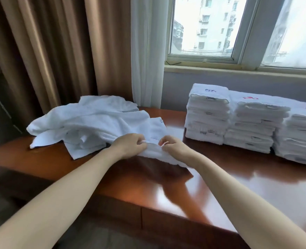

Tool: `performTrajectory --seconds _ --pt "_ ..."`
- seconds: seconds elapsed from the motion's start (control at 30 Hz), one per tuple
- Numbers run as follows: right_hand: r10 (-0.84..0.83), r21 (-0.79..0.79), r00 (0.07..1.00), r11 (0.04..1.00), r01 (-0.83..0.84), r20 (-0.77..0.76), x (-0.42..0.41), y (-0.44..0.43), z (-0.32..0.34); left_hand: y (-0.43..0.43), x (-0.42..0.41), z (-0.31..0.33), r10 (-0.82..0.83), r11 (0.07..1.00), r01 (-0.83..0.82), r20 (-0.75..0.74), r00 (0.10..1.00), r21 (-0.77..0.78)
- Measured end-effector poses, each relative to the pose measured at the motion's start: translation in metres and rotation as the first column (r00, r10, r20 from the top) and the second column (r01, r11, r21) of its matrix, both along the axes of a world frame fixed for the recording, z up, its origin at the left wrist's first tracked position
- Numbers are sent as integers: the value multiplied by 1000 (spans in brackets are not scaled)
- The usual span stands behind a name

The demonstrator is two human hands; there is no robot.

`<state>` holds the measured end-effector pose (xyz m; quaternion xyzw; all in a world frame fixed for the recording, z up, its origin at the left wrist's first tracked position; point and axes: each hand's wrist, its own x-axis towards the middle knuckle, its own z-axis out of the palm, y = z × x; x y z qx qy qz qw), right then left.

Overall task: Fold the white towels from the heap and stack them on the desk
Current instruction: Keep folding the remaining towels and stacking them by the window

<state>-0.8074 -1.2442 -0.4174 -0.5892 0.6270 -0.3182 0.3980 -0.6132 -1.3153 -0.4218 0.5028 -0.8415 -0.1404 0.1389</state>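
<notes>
Head view: both hands, left (130,144) and right (172,145), pinch one white towel's (155,153) edge above the desk (238,186)

The rightmost stack (299,137) of folded towels runs off the right edge. The blue mark (210,90) and red mark (250,98) atop two other stacks are too small to read. The front towel (159,154) has a blurred near edge.

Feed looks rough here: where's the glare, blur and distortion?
Head view: the window is overexposed; its light glares off the desk at lower right; the towel pinched by the left hand and right hand is motion-blurred along its near edge; the wide lens bows the curtains; the folded stacks look sharp.
</notes>
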Motion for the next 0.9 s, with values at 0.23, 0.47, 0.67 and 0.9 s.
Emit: performTrajectory --seconds 0.23,0.47,0.67,0.9 --pt "209 425 962 897 -117 -175 -34 87 12 59 -41 -12 -184 940 197 -72 980 278" --pt "-94 0 954 995 98 -284 -54 96 6 77 -78 -14 -125 987 137 128 984 -89" --pt "-14 -90 737 994 -64 -675 -54 76 -35 72 -85 -25 -118 993 113 190 975 39" --pt "-108 -149 620 989 -15 -777 -79 87 -36 71 -105 -30 -233 946 213 57 971 243"
